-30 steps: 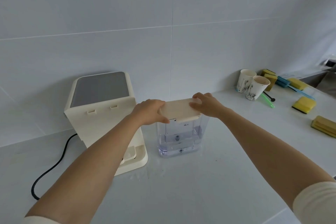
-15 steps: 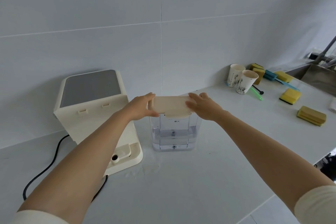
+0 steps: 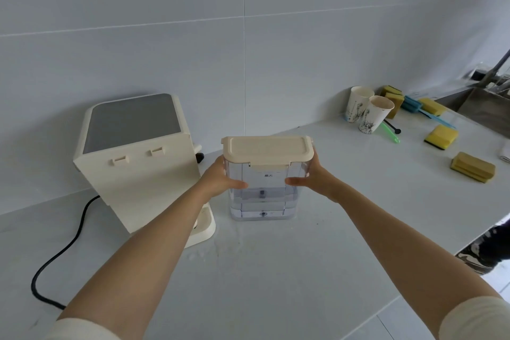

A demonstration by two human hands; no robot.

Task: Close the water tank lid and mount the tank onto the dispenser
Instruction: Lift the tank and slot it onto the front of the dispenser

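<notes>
A clear plastic water tank (image 3: 263, 196) stands upright on the white counter, a little water in its bottom. Its cream lid (image 3: 267, 149) lies flat and shut on top, front latch tab down. My left hand (image 3: 220, 178) grips the tank's left side and my right hand (image 3: 313, 178) grips its right side, both below the lid. The cream dispenser (image 3: 132, 163) with a grey top panel stands just left of the tank, its back face with two small hooks turned toward me. My left forearm covers part of its low base (image 3: 205, 225).
A black power cord (image 3: 59, 254) runs from the dispenser across the counter at left. Two paper cups (image 3: 367, 112), several yellow sponges (image 3: 441, 136) and a green stick lie at the back right. A steel sink (image 3: 488, 110) is at far right. The counter's front edge runs lower right.
Both hands have slid off the lid's ends down onto the tank's sides. The lid now lies level and shut on the tank.
</notes>
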